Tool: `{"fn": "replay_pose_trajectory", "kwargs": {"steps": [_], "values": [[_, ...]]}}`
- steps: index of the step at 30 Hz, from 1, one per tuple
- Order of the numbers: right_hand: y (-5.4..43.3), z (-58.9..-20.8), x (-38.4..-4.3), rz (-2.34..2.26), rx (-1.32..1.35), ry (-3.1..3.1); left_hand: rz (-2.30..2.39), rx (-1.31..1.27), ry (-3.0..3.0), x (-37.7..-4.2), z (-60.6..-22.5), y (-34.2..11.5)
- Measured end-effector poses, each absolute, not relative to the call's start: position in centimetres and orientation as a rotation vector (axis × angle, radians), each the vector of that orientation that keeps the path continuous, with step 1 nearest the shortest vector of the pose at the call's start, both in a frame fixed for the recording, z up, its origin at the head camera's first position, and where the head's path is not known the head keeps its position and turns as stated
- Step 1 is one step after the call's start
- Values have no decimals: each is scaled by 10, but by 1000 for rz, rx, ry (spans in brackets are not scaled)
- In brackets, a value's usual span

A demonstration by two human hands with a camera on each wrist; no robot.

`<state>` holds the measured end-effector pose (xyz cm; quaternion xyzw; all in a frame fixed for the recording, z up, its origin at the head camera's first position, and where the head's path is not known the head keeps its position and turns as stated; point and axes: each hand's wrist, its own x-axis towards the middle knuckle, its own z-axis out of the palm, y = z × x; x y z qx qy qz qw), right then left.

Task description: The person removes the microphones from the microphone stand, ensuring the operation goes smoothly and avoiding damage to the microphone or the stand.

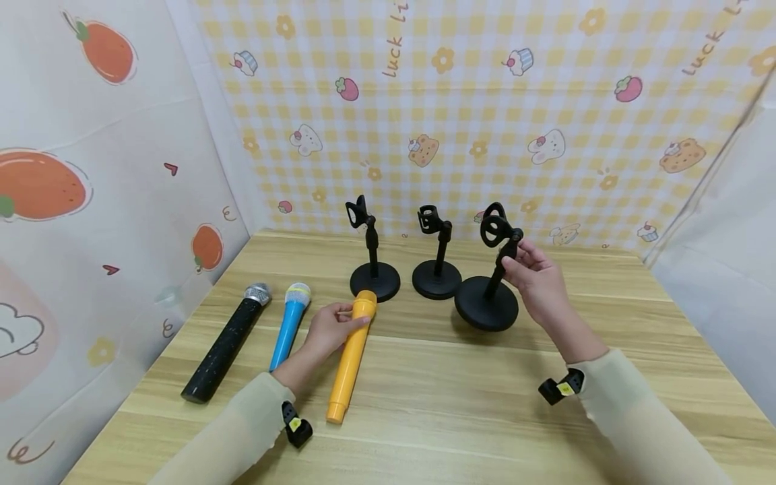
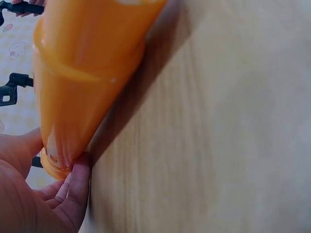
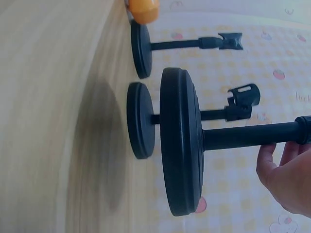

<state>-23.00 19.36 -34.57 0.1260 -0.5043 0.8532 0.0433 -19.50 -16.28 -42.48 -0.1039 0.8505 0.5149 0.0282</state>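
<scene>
In the head view my left hand [image 1: 329,331] grips an orange microphone [image 1: 348,367] near its head end, thumb on one side and fingers on the other. The left wrist view shows the thumb and fingers around the narrow far end of the orange microphone [image 2: 77,92]. My right hand [image 1: 539,283] holds a black microphone stand [image 1: 487,303] by its upright post. Its round base [image 3: 180,141] is off the table in the right wrist view, and its clip [image 1: 497,228] points up and to the left.
Two more black stands, one at left [image 1: 374,279] and one in the middle [image 1: 438,277], stand near the back edge. A blue microphone [image 1: 287,330] and a black microphone [image 1: 224,347] lie on the wooden table [image 1: 436,417] at left. Patterned cloth [image 1: 455,114] hangs behind.
</scene>
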Motion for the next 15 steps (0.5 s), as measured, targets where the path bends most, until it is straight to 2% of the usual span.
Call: {"fn": "replay_pose_trajectory", "kwargs": {"steps": [15], "values": [[215, -343, -254, 2552, 321, -1526, 1600, -331, 2597, -195, -427, -164]]}}
